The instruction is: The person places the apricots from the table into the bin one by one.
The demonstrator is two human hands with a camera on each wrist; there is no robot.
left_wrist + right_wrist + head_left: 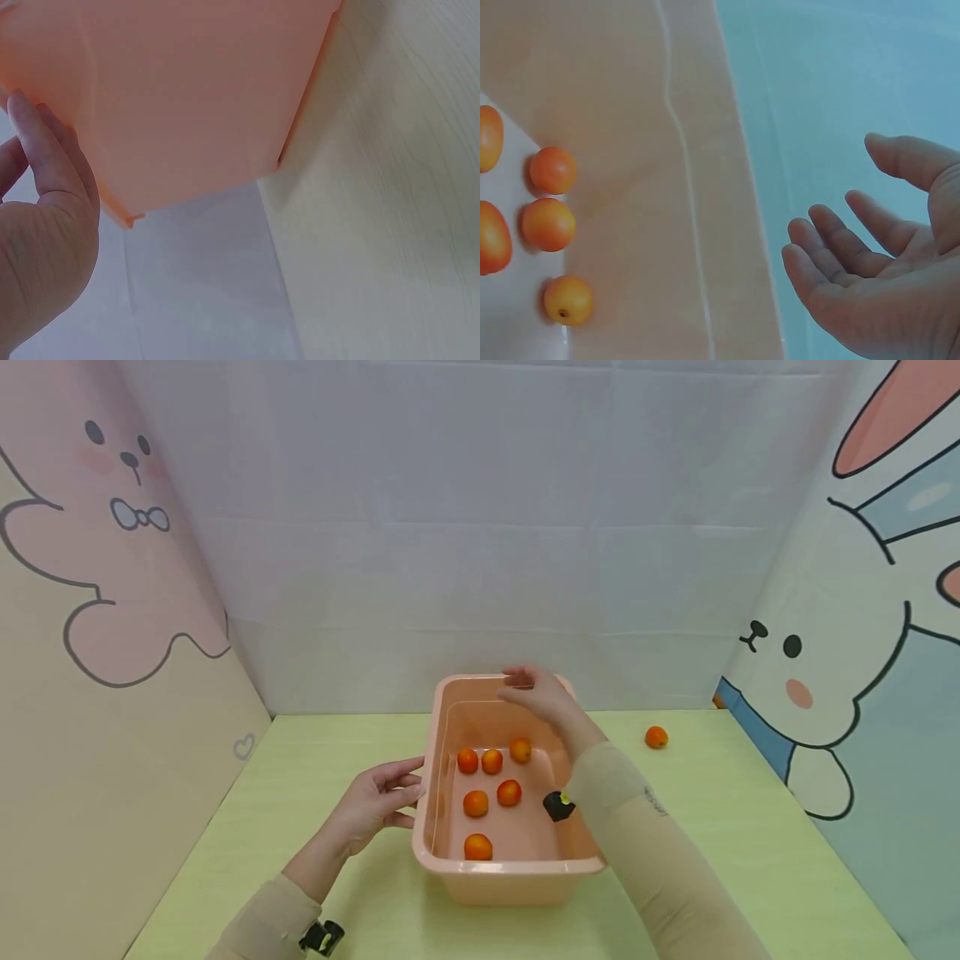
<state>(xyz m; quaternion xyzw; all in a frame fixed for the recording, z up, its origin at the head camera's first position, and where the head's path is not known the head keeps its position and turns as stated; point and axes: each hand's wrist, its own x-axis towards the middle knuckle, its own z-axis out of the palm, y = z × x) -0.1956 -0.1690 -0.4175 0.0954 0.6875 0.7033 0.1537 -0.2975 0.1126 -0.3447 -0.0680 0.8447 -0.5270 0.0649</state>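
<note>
A peach-coloured plastic basin [506, 889] stands on the table, with several small orange fruits [509, 792] lying apart on its floor. My left hand [378, 802] rests against the basin's left side near the rim. In the left wrist view its fingers [46, 154] are mostly straight against the outer wall. My right hand [543, 697] is raised over the far end of the basin with nothing in it. Its fingers [847, 244] are loosely bent and spread from the thumb in the right wrist view, with the fruits off to the left.
One more small orange fruit [656, 737] lies on the pale green table [720, 827], right of the basin. A white sheet [480, 527] hangs behind the table. Side panels with cartoon animals [825, 693] stand at left and right.
</note>
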